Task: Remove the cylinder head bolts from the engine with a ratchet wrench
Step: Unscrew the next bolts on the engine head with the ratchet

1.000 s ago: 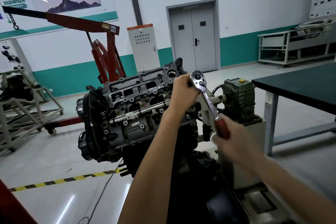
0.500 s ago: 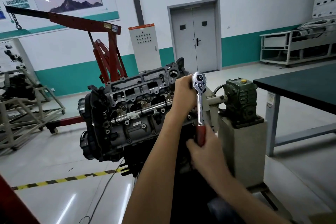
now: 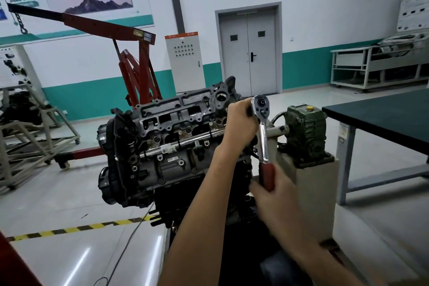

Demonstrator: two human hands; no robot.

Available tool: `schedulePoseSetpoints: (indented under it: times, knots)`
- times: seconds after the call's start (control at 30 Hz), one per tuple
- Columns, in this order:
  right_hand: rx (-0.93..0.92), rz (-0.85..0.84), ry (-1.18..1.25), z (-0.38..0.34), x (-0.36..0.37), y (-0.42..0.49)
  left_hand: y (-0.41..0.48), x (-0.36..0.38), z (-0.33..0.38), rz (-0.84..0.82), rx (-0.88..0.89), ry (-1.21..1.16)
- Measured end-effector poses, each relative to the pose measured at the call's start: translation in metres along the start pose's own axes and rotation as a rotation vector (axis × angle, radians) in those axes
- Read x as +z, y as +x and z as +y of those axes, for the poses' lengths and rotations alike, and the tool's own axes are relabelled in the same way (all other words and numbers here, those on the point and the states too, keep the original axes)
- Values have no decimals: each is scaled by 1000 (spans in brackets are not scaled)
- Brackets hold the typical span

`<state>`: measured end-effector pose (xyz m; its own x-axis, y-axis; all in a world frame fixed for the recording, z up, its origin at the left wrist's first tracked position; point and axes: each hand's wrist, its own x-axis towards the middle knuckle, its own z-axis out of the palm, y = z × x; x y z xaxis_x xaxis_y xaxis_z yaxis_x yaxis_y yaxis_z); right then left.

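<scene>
A dark grey engine [image 3: 162, 146] hangs tilted on a stand, its open cylinder head facing me. A chrome ratchet wrench [image 3: 263, 132] with a red handle stands against the head's right end, its round head up. My left hand [image 3: 239, 123] grips just behind the ratchet's head, at the socket, which is hidden. My right hand [image 3: 276, 195] holds the red handle low down. The bolt under the wrench is hidden by my left hand.
A green gearbox [image 3: 306, 132] on a beige pedestal [image 3: 313, 193] carries the engine at the right. A dark workbench [image 3: 383, 114] stands further right. A red engine hoist [image 3: 137, 72] stands behind, metal frames [image 3: 23, 141] at the left, striped tape [image 3: 76, 227] on the floor.
My right hand swung the ratchet handle from lower right to straight down, then slightly back right. My left hand stayed at the ratchet's head.
</scene>
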<state>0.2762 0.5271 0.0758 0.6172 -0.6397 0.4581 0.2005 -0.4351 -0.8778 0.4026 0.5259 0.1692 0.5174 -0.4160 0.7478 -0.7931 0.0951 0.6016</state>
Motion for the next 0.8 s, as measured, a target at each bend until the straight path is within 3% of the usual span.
schedulePoseSetpoints:
  times: [0.1,0.3,0.43,0.6,0.7,0.8]
  knots:
    - [36,12,221,-10,28,-6,-1,0,1,1,15,1]
    - [-171,-334,-338,-5,-80,44,0,0,4,-18,-35,-16]
    - [-364,-314,-555,-15,-102,67,-3,-4,2,36,-48,-39]
    - [-56,-44,-137,-3,-18,3,-4,-5,-1,39,-25,-35]
    - [15,34,154,-16,31,-12,-1,-4,-4,30,-23,-44]
    - [-60,-67,4,-8,5,2,0,-7,-5,-13,-49,-26]
